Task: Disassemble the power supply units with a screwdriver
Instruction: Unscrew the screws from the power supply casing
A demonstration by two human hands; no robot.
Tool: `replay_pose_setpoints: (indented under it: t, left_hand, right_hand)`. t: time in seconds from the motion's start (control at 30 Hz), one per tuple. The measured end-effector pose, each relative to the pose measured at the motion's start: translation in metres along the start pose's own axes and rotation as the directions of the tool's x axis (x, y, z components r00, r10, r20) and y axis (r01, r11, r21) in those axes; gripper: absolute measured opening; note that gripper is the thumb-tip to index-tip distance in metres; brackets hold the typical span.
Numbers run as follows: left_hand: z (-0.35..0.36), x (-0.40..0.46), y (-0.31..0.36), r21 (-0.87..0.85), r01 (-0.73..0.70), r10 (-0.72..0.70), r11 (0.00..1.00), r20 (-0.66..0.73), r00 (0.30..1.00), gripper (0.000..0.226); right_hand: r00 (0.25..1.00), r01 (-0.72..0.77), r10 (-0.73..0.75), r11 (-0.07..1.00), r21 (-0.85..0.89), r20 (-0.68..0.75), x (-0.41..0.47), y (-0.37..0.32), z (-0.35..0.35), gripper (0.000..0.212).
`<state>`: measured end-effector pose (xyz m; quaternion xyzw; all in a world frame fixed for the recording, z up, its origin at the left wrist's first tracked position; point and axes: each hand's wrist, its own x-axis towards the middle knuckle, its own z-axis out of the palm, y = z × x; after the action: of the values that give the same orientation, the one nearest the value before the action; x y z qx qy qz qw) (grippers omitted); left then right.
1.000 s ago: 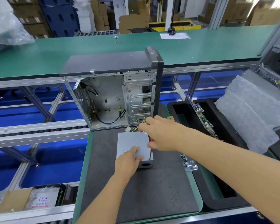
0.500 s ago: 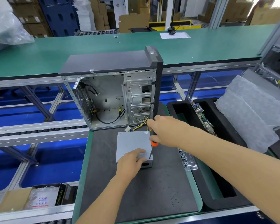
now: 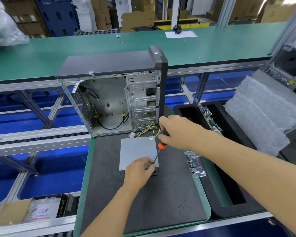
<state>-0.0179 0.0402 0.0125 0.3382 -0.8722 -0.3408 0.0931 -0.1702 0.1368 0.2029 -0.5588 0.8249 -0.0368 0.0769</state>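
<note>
A grey metal power supply unit lies flat on the dark mat, its yellow and black cables trailing back toward the open computer case. My right hand grips a screwdriver with a black and orange handle, its shaft slanting down to the unit's near right corner. My left hand rests on that corner, fingers pinched around the screwdriver tip. The tip itself is hidden by my fingers.
A clear packet of small parts lies right of the unit. A black foam tray holds a circuit board on edge, with foam wrap beyond. A cardboard box sits low left. A green bench runs behind.
My right hand has lifted, so the orange handle and the shaft now show. My left hand's fingers have curled from flat on the unit to pinching at the screwdriver tip.
</note>
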Motion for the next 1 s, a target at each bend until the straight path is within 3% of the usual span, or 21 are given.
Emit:
replay_pose_setpoints:
  t: [0.1,0.2,0.3,0.37,0.43,0.53,0.6,0.67,0.73,0.83,0.9,0.97,1.0]
  left_hand:
    - [-0.005,0.005,-0.002,-0.147,0.066,-0.063,0.987,0.022,0.998,0.014]
    - [-0.012,0.01,0.001,-0.298,0.165,-0.173,0.94,-0.002,0.985,0.02]
    - [-0.022,0.015,0.005,-0.472,0.28,-0.343,0.836,-0.052,0.938,0.024]
    - [-0.03,0.018,0.005,-0.637,0.344,-0.457,0.69,-0.015,0.889,0.021]
    - [-0.037,0.021,0.002,-0.812,0.362,-0.536,0.457,0.072,0.841,0.017]
    - [-0.047,0.021,-0.004,-0.943,0.307,-0.59,0.126,0.178,0.788,0.015]
    - [-0.053,0.021,-0.012,-0.974,0.226,-0.589,-0.007,0.187,0.786,0.017]
    - [-0.058,0.018,-0.023,-0.989,0.136,-0.605,-0.051,0.139,0.784,0.016]
    - [-0.059,0.012,-0.039,-0.983,0.153,-0.656,0.101,0.05,0.753,0.018]
    - [-0.049,-0.007,-0.068,-0.798,0.324,-0.602,0.507,-0.059,0.796,0.033]
    - [-0.036,-0.022,-0.084,-0.609,0.369,-0.476,0.703,-0.017,0.879,0.03]
    - [-0.02,-0.029,-0.096,-0.412,0.376,-0.369,0.83,0.099,0.924,0.006]
    - [-0.014,-0.029,-0.1,-0.323,0.352,-0.328,0.879,0.129,0.936,0.004]
  right_hand:
    - [0.993,-0.053,0.065,0.992,0.117,-0.102,0.004,0.011,-0.001,0.028]
    - [0.981,-0.133,0.171,0.936,0.325,-0.089,0.006,0.024,0.002,0.03]
    - [0.962,-0.254,0.268,0.797,0.548,0.056,0.003,0.041,0.013,0.038]
    - [0.944,-0.323,0.281,0.69,0.647,0.172,-0.002,0.05,0.024,0.043]
    - [0.923,-0.372,0.291,0.515,0.772,0.25,-0.007,0.058,0.04,0.041]
    - [0.876,-0.416,0.33,0.15,0.897,0.351,-0.014,0.054,0.073,0.025]
    - [0.826,-0.443,0.364,-0.055,0.895,0.431,-0.019,0.045,0.099,0.022]
    - [0.804,-0.42,0.379,-0.183,0.889,0.458,-0.026,0.035,0.126,0.024]
    - [0.792,-0.377,0.431,-0.211,0.902,0.432,-0.033,0.026,0.151,0.025]
    - [0.787,-0.316,0.479,-0.228,0.921,0.389,-0.04,0.012,0.179,0.022]
    - [0.806,-0.281,0.46,-0.256,0.925,0.372,-0.042,0.002,0.191,0.022]
    - [0.831,-0.296,0.432,-0.191,0.936,0.351,-0.043,-0.007,0.199,0.016]
    - [0.842,-0.308,0.417,-0.149,0.94,0.342,-0.043,-0.012,0.203,0.015]
